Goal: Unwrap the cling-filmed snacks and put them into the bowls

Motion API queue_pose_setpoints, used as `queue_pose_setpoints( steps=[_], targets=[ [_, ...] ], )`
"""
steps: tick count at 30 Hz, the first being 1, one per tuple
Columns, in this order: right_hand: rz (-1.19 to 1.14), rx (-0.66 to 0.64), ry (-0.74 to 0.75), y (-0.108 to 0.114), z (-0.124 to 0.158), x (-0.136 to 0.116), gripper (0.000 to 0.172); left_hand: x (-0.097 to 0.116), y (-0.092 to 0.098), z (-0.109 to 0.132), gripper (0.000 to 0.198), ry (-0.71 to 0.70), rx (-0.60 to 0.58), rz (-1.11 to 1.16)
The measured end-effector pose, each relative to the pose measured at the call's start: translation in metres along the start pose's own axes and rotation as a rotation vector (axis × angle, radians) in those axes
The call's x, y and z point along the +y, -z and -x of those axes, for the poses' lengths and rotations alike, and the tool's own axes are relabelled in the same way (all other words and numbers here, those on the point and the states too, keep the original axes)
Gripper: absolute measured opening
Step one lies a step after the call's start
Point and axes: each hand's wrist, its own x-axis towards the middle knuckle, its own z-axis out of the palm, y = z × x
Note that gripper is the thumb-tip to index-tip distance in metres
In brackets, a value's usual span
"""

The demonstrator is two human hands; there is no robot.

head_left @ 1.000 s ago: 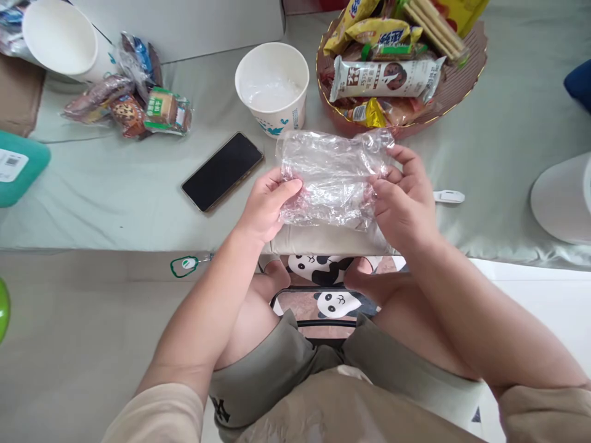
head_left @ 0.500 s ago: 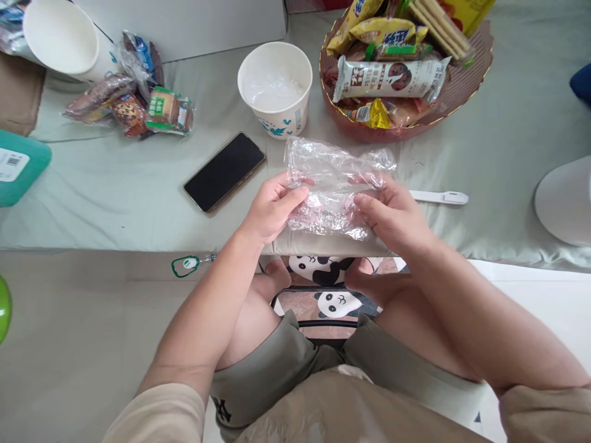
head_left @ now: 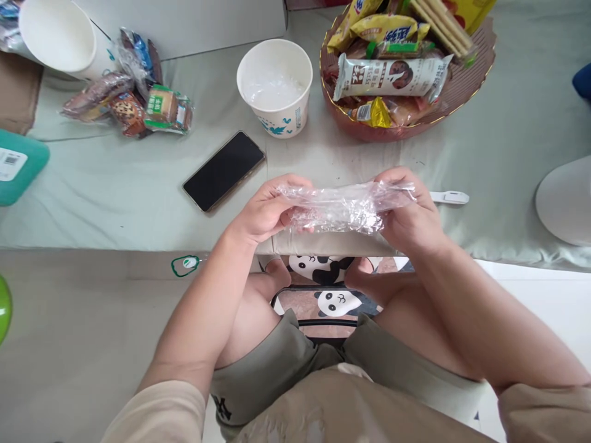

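Stretched between my two hands is a piece of clear, crinkled plastic film [head_left: 344, 206], perhaps a bag, folded into a narrow strip above the table's front edge. My left hand [head_left: 270, 209] is closed on its left end, with fingertips partly behind the film. At the right end my right hand [head_left: 410, 212] grips it the same way. Just behind stands a white paper cup [head_left: 286, 120] with clear plastic inside. A black phone [head_left: 225, 171] lies left of my left hand. The white handle [head_left: 450, 197] of some object sticks out beside my right hand, its other end hidden.
A reddish gold-rimmed basket [head_left: 406, 130] full of packaged snacks sits at the back right. Wrapped snacks [head_left: 168, 109] and another paper cup [head_left: 60, 37] are at the back left. A teal container [head_left: 28, 178] stands at the left edge, a white rounded object [head_left: 566, 200] at the right.
The plastic film was spread taller and is now folded into a narrower strip. My hands have moved apart, the right one to the right, uncovering less of the white handle.
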Motion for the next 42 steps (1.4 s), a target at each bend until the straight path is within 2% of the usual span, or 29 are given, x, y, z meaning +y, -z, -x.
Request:
queue_pose_setpoints(
  steps=[5, 9, 11, 13, 14, 16, 18, 19, 20, 22, 24, 26, 28, 29, 32, 35, 36, 37, 39, 42],
  targets=[
    [-0.026, 0.002, -0.035, 0.002, 0.002, -0.007, 0.030, 0.005, 0.004, 0.001, 0.038, -0.013, -0.060, 0.059],
    [-0.048, -0.092, -0.015, 0.007, 0.002, -0.009, 0.024, 0.005, 0.006, -0.003, 0.043, -0.037, 0.013, -0.015],
    [-0.034, -0.182, 0.036, 0.010, 0.002, -0.008, 0.036, 0.002, 0.006, -0.004, 0.032, -0.082, 0.089, -0.054],
    [0.079, -0.220, 0.075, 0.012, 0.002, -0.006, 0.050, -0.001, 0.005, -0.006, 0.025, -0.151, 0.166, -0.098],
    [0.165, -0.198, 0.093, 0.012, 0.002, -0.005, 0.053, -0.003, 0.005, -0.006, 0.025, -0.194, 0.201, -0.133],
    [0.289, -0.092, 0.141, 0.012, 0.002, -0.003, 0.048, -0.006, 0.006, -0.005, 0.027, -0.276, 0.234, -0.230],
    [0.248, 0.001, 0.165, 0.010, 0.002, -0.002, 0.038, -0.007, 0.006, -0.002, 0.031, -0.310, 0.200, -0.345],
    [0.175, 0.000, 0.144, 0.009, 0.002, -0.003, 0.037, -0.007, 0.006, 0.000, 0.032, -0.308, 0.162, -0.402],
    [0.090, -0.040, 0.094, 0.008, 0.003, -0.003, 0.042, -0.006, 0.005, 0.002, 0.033, -0.302, 0.119, -0.450],
    [-0.035, -0.207, -0.069, 0.004, 0.005, -0.006, 0.059, -0.005, 0.003, 0.006, 0.034, -0.305, 0.042, -0.514],
    [-0.025, -0.375, -0.231, -0.001, 0.007, -0.012, 0.067, -0.005, 0.000, 0.008, 0.035, -0.337, 0.028, -0.540],
    [0.072, -0.479, -0.348, -0.006, 0.009, -0.019, 0.050, -0.005, -0.002, 0.007, 0.037, -0.370, 0.098, -0.532],
    [0.147, -0.534, -0.418, -0.010, 0.010, -0.024, 0.025, -0.007, -0.003, 0.004, 0.042, -0.406, 0.205, -0.506],
    [0.157, -0.548, -0.438, -0.011, 0.010, -0.026, 0.018, -0.009, -0.002, 0.002, 0.044, -0.424, 0.244, -0.505],
    [0.170, -0.542, -0.422, -0.012, 0.008, -0.027, 0.013, -0.013, -0.003, -0.003, 0.047, -0.505, 0.322, -0.643],
    [0.266, -0.484, -0.339, -0.012, 0.007, -0.024, 0.012, -0.013, -0.010, 0.000, 0.033, -0.762, 0.568, -0.867],
    [0.310, -0.457, -0.307, -0.012, 0.007, -0.023, 0.011, -0.013, -0.014, 0.003, 0.027, -0.862, 0.615, -0.928],
    [0.351, -0.431, -0.271, -0.012, 0.008, -0.022, 0.011, -0.012, -0.019, 0.006, 0.023, -0.940, 0.608, -0.983],
    [0.406, -0.403, -0.187, -0.013, 0.010, -0.020, 0.011, -0.012, -0.027, 0.011, 0.022, -0.991, 0.447, -1.068],
    [0.415, -0.408, -0.051, -0.013, 0.013, -0.019, 0.015, -0.013, -0.033, 0.014, 0.032, -0.854, 0.223, -1.024]
  ],
)
